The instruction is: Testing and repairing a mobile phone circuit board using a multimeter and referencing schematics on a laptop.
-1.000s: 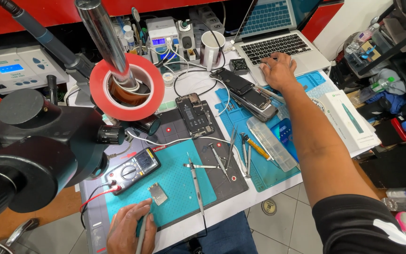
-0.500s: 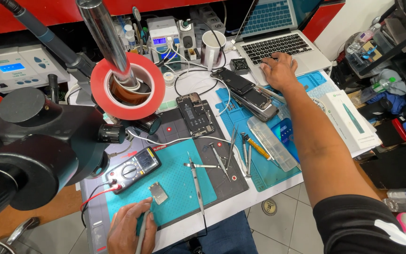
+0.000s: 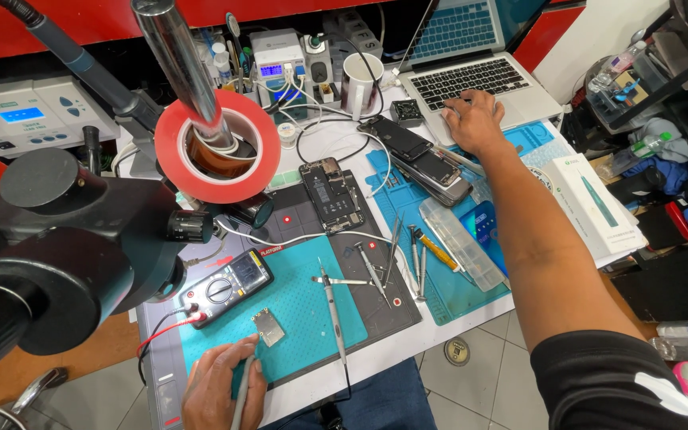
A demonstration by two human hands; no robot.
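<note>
Right hand (image 3: 474,119): fingers spread flat and slightly curled on the laptop (image 3: 479,80), at the near edge by the trackpad; nothing gripped. Position unchanged over the last second; arm stretched across the desk as before.

Left hand (image 3: 220,390): fingers closed around a slim grey pen-shaped tool (image 3: 240,390), tip end hidden below the frame edge. Hand rests on the near edge of the teal mat (image 3: 296,318). It too has not shifted; only the camera has drifted a little. Judgement: work on the board is paused while the laptop is consulted.

Small circuit board (image 3: 268,326): flat on the teal mat, just beyond the left hand, untouched.

Multimeter (image 3: 228,288): beside the board, red and black leads trailing left.

Tweezers and probes (image 3: 360,275): loose on the mat, right of the board.

Opened phone (image 3: 331,193): face-down on the dark mat, centre of desk (image 3: 344,139).

Stacked phones (image 3: 424,163): near the right forearm.

Microscope (image 3: 57,255) and red tape roll (image 3: 216,147): left foreground, on the stand.
</note>
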